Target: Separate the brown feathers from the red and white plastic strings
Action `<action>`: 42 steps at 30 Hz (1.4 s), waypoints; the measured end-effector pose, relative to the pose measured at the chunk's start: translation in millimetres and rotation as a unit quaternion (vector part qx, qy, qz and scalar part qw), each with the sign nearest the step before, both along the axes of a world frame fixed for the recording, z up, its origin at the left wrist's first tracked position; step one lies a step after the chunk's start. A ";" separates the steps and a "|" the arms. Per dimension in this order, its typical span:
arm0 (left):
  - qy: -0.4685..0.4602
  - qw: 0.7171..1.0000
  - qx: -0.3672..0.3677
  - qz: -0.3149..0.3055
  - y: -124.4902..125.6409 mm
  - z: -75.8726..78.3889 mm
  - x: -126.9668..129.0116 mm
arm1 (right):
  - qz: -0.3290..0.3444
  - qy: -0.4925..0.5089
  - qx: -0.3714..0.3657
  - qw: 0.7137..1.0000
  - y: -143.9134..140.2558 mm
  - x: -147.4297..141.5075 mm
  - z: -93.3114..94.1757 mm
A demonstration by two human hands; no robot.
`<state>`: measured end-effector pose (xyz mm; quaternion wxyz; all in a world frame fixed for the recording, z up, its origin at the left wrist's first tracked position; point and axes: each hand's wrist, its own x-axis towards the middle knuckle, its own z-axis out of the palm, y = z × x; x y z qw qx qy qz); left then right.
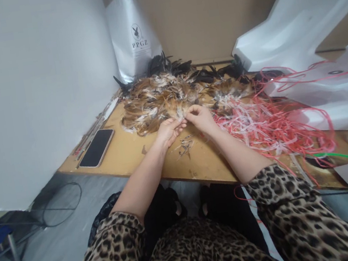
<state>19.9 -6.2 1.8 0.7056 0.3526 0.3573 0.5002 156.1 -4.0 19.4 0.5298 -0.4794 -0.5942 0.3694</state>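
Note:
Both hands meet over the table, at the near edge of a heap of brown, white and black feathers [150, 101]. My left hand [170, 131] is closed in a pinch around the base of a small tan feather bunch [175, 107]. The fingers of my right hand [200, 119] are pinched at the same base, touching the left fingertips; what exactly they grip is hidden. Below the hands lie several small dark feather scraps [185, 146]. To the right of my right hand spreads a tangle of red and pale strings [268, 127].
A phone [97, 148] lies at the table's left edge. Behind the feathers stands a silver-white bag [130, 36] with a rabbit logo. White plastic sheeting [293, 12] hangs at the right. The wooden table [122, 155] has its front edge close to my body. A white wall [39, 81] bounds the left.

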 end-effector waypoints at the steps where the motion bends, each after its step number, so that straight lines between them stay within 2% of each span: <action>1: -0.003 1.000 -0.002 0.005 0.3 -0.2 0.3 | -0.001 -0.006 0.006 1.000 0.1 -1.1 -1.0; 6: -0.014 0.999 -0.020 0.022 0.9 -0.5 1.5 | 0.012 -0.003 0.009 1.000 0.2 -4.4 -5.4; 14: -0.016 0.998 -0.019 0.055 0.8 1.1 3.1 | -0.016 -0.043 0.025 0.999 2.0 -8.4 -11.0; 17: -0.023 0.999 -0.009 0.045 0.1 3.0 1.7 | 0.016 -0.030 0.016 0.999 -1.6 -5.8 -3.8; 22: -0.021 0.999 -0.016 0.018 0.2 3.6 -1.4 | 0.093 0.027 -0.039 0.994 -6.9 4.1 9.1; 28: -0.010 0.999 -0.027 -0.038 -1.5 3.1 -3.4 | 0.149 0.027 -0.066 0.986 -3.3 12.9 7.0; 31: -0.006 0.999 -0.019 -0.043 -2.1 3.2 -3.5 | 0.139 0.028 -0.060 0.988 -2.6 13.1 6.0; 36: 0.012 0.999 -0.009 -0.030 -2.6 4.7 -2.2 | 0.086 0.048 -0.065 0.993 -6.0 8.3 8.7; 42: 0.051 0.999 0.009 -0.014 -5.3 7.0 -0.5 | 0.078 0.068 -0.069 0.992 -6.5 5.6 7.7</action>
